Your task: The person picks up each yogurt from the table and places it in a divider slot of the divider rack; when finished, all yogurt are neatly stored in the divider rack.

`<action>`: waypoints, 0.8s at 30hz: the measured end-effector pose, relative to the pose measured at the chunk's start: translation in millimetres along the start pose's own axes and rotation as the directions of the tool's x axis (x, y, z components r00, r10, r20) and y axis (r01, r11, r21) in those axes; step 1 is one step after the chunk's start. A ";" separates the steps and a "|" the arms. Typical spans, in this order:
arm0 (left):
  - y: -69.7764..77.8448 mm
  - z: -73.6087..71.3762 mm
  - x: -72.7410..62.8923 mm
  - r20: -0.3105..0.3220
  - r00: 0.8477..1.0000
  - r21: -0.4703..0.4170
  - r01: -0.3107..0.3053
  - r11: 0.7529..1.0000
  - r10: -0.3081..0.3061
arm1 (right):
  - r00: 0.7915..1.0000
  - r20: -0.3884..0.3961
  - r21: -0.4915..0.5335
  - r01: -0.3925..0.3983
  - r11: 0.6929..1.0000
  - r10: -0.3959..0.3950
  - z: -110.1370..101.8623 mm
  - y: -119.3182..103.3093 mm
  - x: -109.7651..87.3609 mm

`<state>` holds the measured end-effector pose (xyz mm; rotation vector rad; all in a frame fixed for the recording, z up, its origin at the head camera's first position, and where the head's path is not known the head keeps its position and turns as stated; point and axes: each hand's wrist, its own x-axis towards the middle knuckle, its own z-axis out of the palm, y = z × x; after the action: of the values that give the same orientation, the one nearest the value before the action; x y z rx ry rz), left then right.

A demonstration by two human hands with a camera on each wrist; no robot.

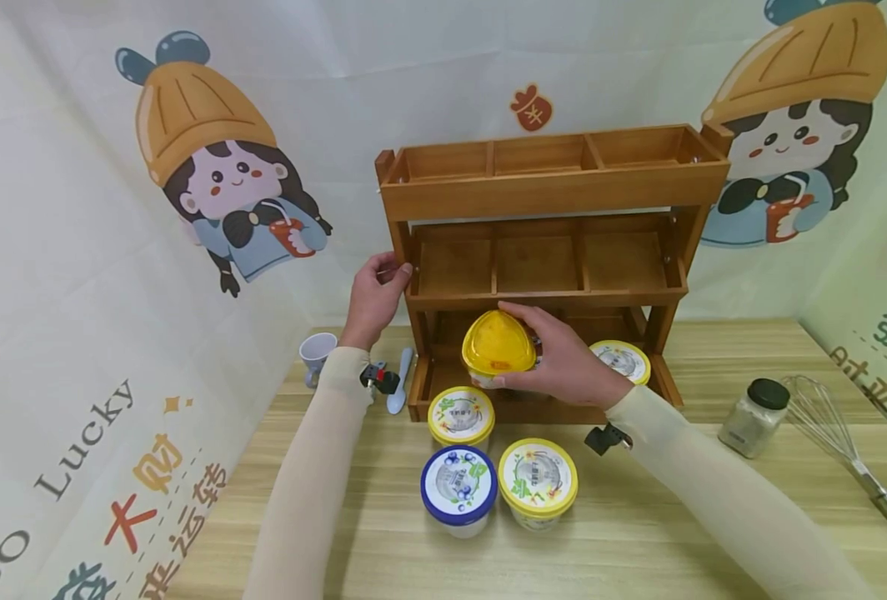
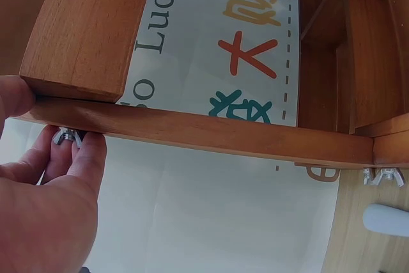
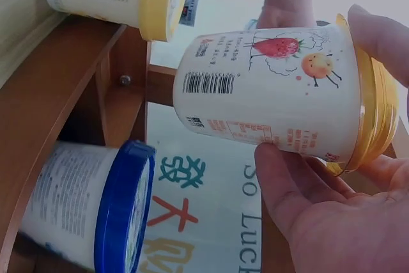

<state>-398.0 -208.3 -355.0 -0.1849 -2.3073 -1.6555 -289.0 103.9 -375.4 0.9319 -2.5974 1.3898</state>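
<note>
My left hand (image 1: pixel 377 297) grips the left side post of a three-tier wooden rack (image 1: pixel 548 197). In the left wrist view its fingers (image 2: pixel 87 164) lie around a metal wing nut (image 2: pixel 66 136), with the thumb across the post. My right hand (image 1: pixel 563 354) holds a white tub with a yellow domed lid (image 1: pixel 498 343) in front of the bottom tier. The right wrist view shows that tub (image 3: pixel 275 87) on its side in the image, with fruit drawings and a barcode; fingers and thumb grasp it near the lid.
Yellow-lidded tubs (image 1: pixel 461 414) (image 1: pixel 538 475) and a blue-lidded tub (image 1: pixel 459 486) stand before the rack. Another blue-lidded tub (image 3: pixel 89 202) sits in the rack. A small cup (image 1: pixel 318 350) and spoon (image 1: pixel 400 382) lie left; a black-capped jar (image 1: pixel 754 417) and whisk (image 1: pixel 852 458), right.
</note>
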 end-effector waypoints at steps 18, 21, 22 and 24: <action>2.3 1.2 0.0 -0.001 1.000 0.010 0.007 1.000 -0.007 | 0.995 0.059 -0.070 -0.075 0.995 0.079 42.3 13.2 46.2; 2.6 1.2 -0.5 -0.002 1.000 0.014 0.013 1.000 -0.013 | 0.992 0.076 -0.084 -0.097 0.992 0.103 47.9 13.8 52.3; 2.7 1.1 -0.6 -0.003 1.000 0.017 0.014 1.000 -0.014 | 0.990 0.082 -0.091 -0.104 0.990 0.112 49.5 14.0 54.2; 3.9 0.9 -1.2 -0.006 1.000 0.017 0.016 1.000 -0.016 | 0.989 0.091 -0.103 -0.110 0.989 0.120 52.2 14.2 58.4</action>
<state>-396.0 -206.1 -352.2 -0.1581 -2.3241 -1.6412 -332.3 41.2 -398.6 0.8705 -2.8042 1.2570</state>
